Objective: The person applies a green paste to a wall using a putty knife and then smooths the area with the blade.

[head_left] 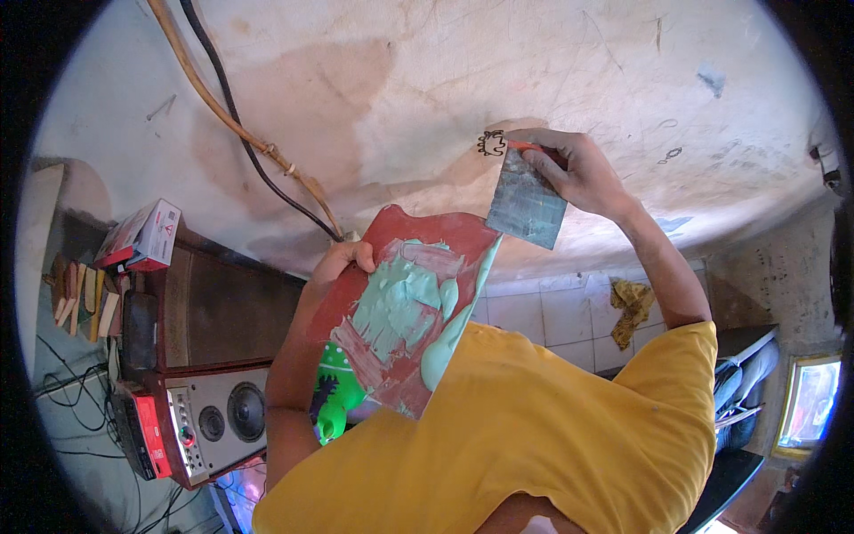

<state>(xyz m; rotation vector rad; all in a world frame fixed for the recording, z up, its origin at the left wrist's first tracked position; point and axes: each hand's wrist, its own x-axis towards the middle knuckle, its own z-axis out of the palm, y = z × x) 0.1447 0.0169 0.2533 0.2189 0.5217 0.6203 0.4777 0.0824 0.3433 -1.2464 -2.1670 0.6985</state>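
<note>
My left hand (347, 260) grips the far left edge of a dark red board (384, 227), with the thumb over its top. Pale green putty (400, 298) lies heaped on the middle of the board and smeared thickly along its right edge. My right hand (583, 173) is closed round the reddish handle of a wide putty knife (529, 200). Its flat grey metal blade angles down and left, one corner close to the board's far right corner. Whether blade and board touch I cannot tell. Beyond both hands is a pale, stained wall (445, 80) with a small black scribble by the knife.
A yellowish pipe (222, 111) and a black cable run down the wall at left. A speaker (222, 418), a red and white box (142, 236) and loose wires stand at left. A yellow-brown cloth (630, 307) lies on white tiles at right.
</note>
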